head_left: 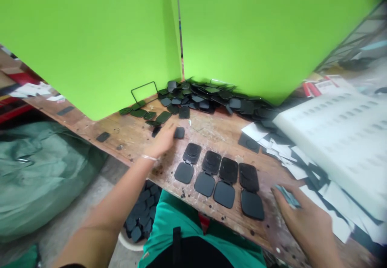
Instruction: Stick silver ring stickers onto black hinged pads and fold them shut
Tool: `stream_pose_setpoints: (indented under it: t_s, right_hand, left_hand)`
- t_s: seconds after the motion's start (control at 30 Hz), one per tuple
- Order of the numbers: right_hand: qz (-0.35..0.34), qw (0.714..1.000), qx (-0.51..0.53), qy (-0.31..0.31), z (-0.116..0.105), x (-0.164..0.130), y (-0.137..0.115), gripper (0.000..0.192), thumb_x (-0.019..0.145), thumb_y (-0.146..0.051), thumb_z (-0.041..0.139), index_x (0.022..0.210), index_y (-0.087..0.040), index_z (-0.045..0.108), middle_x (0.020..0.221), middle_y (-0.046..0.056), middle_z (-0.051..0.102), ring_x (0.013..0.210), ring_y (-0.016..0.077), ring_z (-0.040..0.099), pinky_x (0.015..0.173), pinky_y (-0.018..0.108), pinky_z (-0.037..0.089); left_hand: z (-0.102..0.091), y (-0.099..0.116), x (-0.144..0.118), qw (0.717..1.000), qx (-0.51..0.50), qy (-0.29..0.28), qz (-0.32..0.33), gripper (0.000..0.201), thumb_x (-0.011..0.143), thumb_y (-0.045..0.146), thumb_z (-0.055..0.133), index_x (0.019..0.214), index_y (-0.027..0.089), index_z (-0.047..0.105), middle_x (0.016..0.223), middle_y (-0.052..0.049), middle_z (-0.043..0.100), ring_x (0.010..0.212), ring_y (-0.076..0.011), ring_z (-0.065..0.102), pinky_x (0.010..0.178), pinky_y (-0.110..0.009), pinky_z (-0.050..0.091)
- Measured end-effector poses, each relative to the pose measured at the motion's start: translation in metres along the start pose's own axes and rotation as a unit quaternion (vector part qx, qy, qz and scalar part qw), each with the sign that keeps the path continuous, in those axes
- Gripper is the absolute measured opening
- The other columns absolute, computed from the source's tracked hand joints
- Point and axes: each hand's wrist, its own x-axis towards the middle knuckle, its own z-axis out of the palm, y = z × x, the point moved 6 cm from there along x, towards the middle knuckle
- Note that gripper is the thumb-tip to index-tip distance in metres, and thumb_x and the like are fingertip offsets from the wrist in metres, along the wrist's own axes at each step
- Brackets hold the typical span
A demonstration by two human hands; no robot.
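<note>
Nearest us, our left hand (161, 141) reaches to 11 o'clock across the wooden bench (211, 133), fingers closed on a small black case (179, 132). At 12 o'clock we see 4 opened black compacts (219, 177) lying in a row, with a heap of black cases (205, 96) beyond against the green wall. At 3 o'clock our right hand (302, 219) pinches a thin stack of mirror pieces (287, 195) beside scattered white papers (284, 149).

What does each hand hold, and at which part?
The left hand grips a small black case by its near edge. The right hand pinches a thin stack of cards at its near end.
</note>
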Motion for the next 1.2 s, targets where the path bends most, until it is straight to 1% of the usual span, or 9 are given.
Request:
stream_pose_setpoints:
  t_s: [0.2, 0.33, 0.47, 0.53, 0.67, 0.73, 0.87, 1.03, 1.2]
  right_hand:
    - [0.02, 0.999, 0.049, -0.003, -0.006, -0.009, -0.002, 0.04, 0.077, -0.057, 0.051, 0.089, -0.023, 0.07, 0.082, 0.007, 0.075, 0.07, 0.0273, 0.069, 0.07, 0.034, 0.052]
    - [0.058, 0.997, 0.051, -0.006, -0.015, -0.011, 0.007, 0.043, 0.073, -0.06, 0.051, 0.089, -0.025, 0.07, 0.083, 0.006, 0.076, 0.071, 0.0295, 0.07, 0.065, 0.035, 0.051]
    - [0.173, 0.981, 0.077, -0.041, -0.023, -0.013, 0.042, 0.046, 0.064, -0.065, 0.058, 0.086, -0.027, 0.072, 0.064, 0.005, 0.071, 0.055, 0.0285, 0.064, 0.053, 0.036, 0.049]
    - [0.242, 0.963, 0.101, -0.064, -0.024, -0.015, 0.06, 0.046, 0.058, -0.066, 0.063, 0.081, -0.027, 0.072, 0.053, 0.004, 0.065, 0.05, 0.0277, 0.061, 0.048, 0.035, 0.048]
    - [0.269, 0.951, 0.137, -0.074, -0.024, -0.018, 0.063, 0.045, 0.06, -0.066, 0.064, 0.08, -0.027, 0.073, 0.043, 0.001, 0.057, 0.045, 0.0261, 0.057, 0.047, 0.034, 0.048]
    - [0.227, 0.963, 0.137, -0.057, -0.025, -0.02, 0.051, 0.048, 0.064, -0.067, 0.061, 0.086, -0.026, 0.072, 0.049, 0.002, 0.062, 0.045, 0.0249, 0.057, 0.048, 0.034, 0.048]
    - [0.092, 0.991, 0.1, -0.005, -0.025, -0.024, 0.033, 0.049, 0.074, -0.065, 0.053, 0.094, -0.023, 0.071, 0.078, 0.006, 0.075, 0.058, 0.0255, 0.066, 0.06, 0.034, 0.051]
    - [-0.01, 0.995, -0.103, 0.001, -0.022, -0.032, 0.06, 0.047, 0.087, -0.052, 0.041, 0.104, -0.02, 0.071, 0.101, 0.013, 0.074, 0.085, 0.0326, 0.068, 0.072, 0.041, 0.051]
    - [-0.113, 0.984, -0.104, 0.09, -0.05, -0.042, 0.048, 0.043, 0.091, -0.047, 0.05, 0.116, -0.017, 0.067, 0.119, 0.018, 0.067, 0.121, 0.0387, 0.055, 0.099, 0.057, 0.044]
  left_hand:
    - [-0.007, -0.038, 0.01, 0.997, -0.043, -0.019, -0.054, 0.034, 0.07, 0.012, 0.064, 0.104, 0.012, 0.065, 0.116, -0.018, 0.062, 0.116, -0.0362, 0.051, 0.107, -0.056, 0.033]
    - [-0.012, -0.032, 0.003, 0.99, -0.114, 0.023, -0.081, 0.046, 0.075, 0.022, 0.065, 0.12, 0.011, 0.061, 0.122, -0.019, 0.058, 0.124, -0.0376, 0.044, 0.112, -0.059, 0.025]
    - [-0.024, -0.007, -0.013, 0.969, -0.229, 0.055, -0.081, 0.052, 0.095, 0.041, 0.043, 0.137, 0.011, 0.048, 0.13, -0.017, 0.059, 0.123, -0.0294, 0.052, 0.108, -0.048, 0.039]
    - [-0.024, 0.012, -0.024, 0.922, -0.372, 0.043, -0.094, 0.054, 0.1, 0.047, 0.03, 0.135, 0.01, 0.05, 0.126, -0.017, 0.063, 0.116, -0.028, 0.06, 0.1, -0.046, 0.048]
    - [-0.005, 0.057, -0.043, 0.672, -0.723, -0.02, -0.162, 0.047, 0.1, 0.047, 0.04, 0.125, 0.013, 0.058, 0.121, -0.016, 0.067, 0.111, -0.0296, 0.066, 0.097, -0.051, 0.053]
    - [0.006, 0.076, -0.048, 0.604, -0.772, -0.053, -0.19, 0.046, 0.101, 0.046, 0.038, 0.124, 0.012, 0.06, 0.119, -0.015, 0.069, 0.109, -0.0283, 0.067, 0.098, -0.05, 0.053]
    - [0.019, 0.102, -0.053, 0.563, -0.792, -0.096, -0.215, 0.051, 0.103, 0.045, 0.033, 0.128, 0.008, 0.058, 0.117, -0.016, 0.07, 0.107, -0.0259, 0.069, 0.102, -0.046, 0.052]
    - [0.029, 0.131, -0.065, 0.534, -0.799, -0.147, -0.233, 0.047, 0.103, 0.041, 0.036, 0.119, 0.007, 0.063, 0.115, -0.016, 0.071, 0.105, -0.0254, 0.07, 0.099, -0.042, 0.054]
    - [0.06, 0.186, -0.089, 0.445, -0.818, -0.229, -0.283, 0.046, 0.102, 0.04, 0.04, 0.113, 0.004, 0.066, 0.114, -0.019, 0.071, 0.108, -0.0261, 0.069, 0.098, -0.039, 0.053]
